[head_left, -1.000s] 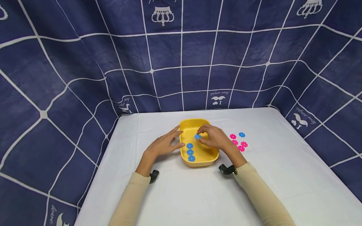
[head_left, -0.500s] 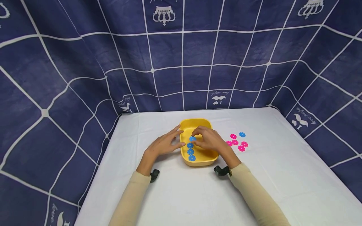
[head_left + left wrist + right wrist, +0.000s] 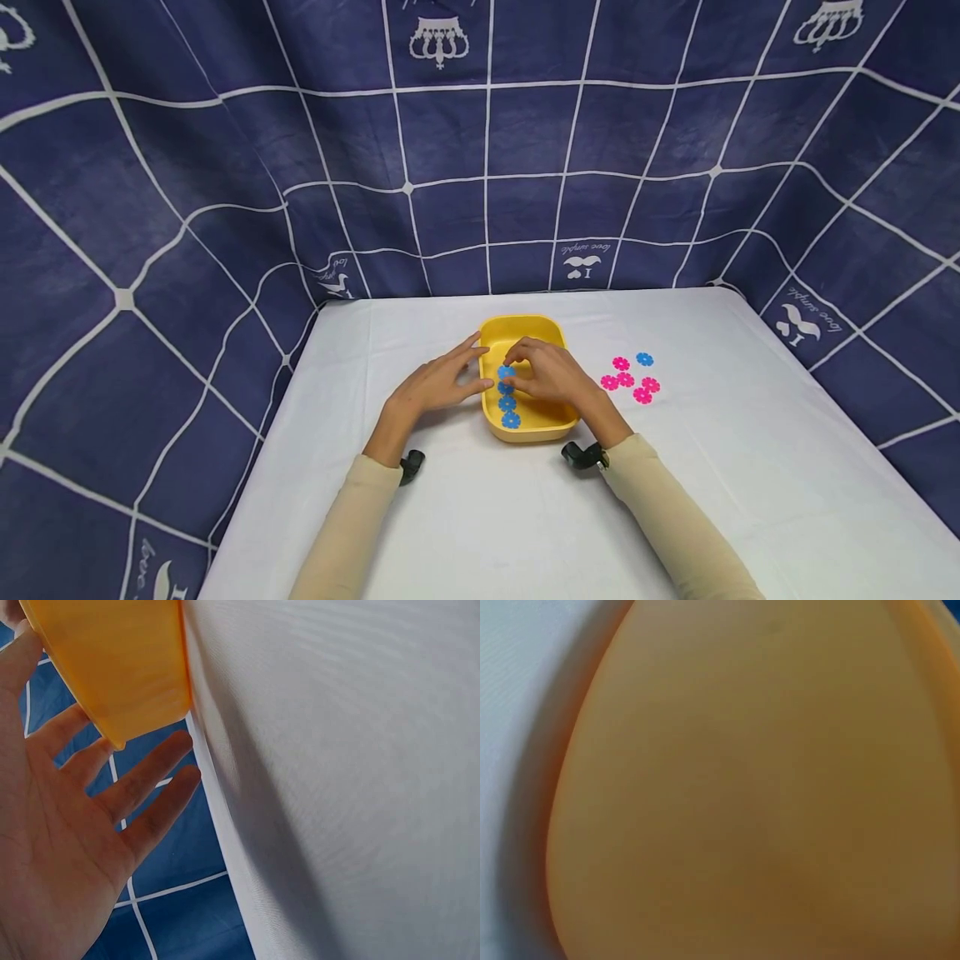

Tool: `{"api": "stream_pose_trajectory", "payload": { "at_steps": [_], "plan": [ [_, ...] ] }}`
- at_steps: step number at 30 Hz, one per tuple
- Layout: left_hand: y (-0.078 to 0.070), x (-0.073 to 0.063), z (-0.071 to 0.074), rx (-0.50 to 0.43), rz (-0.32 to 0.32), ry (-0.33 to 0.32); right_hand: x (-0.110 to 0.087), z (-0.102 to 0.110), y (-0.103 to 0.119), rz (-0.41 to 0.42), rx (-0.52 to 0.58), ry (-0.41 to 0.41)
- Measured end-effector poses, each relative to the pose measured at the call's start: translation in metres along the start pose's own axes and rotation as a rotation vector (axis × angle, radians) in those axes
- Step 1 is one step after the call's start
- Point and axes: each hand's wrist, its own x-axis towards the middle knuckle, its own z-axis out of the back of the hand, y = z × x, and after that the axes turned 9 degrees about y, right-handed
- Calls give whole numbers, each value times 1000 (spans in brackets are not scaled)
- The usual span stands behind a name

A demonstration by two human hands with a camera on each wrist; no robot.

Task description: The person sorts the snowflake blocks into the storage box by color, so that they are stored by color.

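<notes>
A yellow tray (image 3: pixel 536 421) stands on the white table in the head view. Inside it, along the left side, blue flower-shaped discs lie in a column; the nearest disc (image 3: pixel 511 421) sits by the front wall. At the column's far end my right hand (image 3: pixel 555 375) pinches a blue flower-shaped disc (image 3: pixel 506 372) between thumb and finger. My left hand (image 3: pixel 437 385) is spread at the tray's left side, fingertips at the rim; the left wrist view shows its fingers extended beside the tray wall (image 3: pixel 127 667). Only blurred tray wall (image 3: pixel 742 787) fills the right wrist view.
Several pink flower-shaped discs (image 3: pixel 626 380) and one blue disc (image 3: pixel 645 359) lie on the table to the right of the tray. A dark blue curtain with white lines (image 3: pixel 525 133) hangs around the table's back and sides.
My right hand has moved left within the tray, bringing the pinched blue disc to the far end of the blue column. The left hand has stayed at the rim.
</notes>
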Motion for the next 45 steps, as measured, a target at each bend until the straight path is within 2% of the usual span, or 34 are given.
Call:
{"api": "stream_pose_trajectory", "payload": {
  "at_steps": [14, 30, 36, 45],
  "plan": [
    [1, 0, -1, -17, 12, 11, 11, -9, -5, -45, -1, 47],
    [2, 1, -1, -14, -3, 5, 25, -14, -8, -73, -137, 115],
    [3, 0, -1, -13, -11, 8, 29, -20, -10, -76, -180, 102],
    [2, 0, 1, -10, -6, 14, 32, -21, -9, -83, -181, 88]
  ]
}}
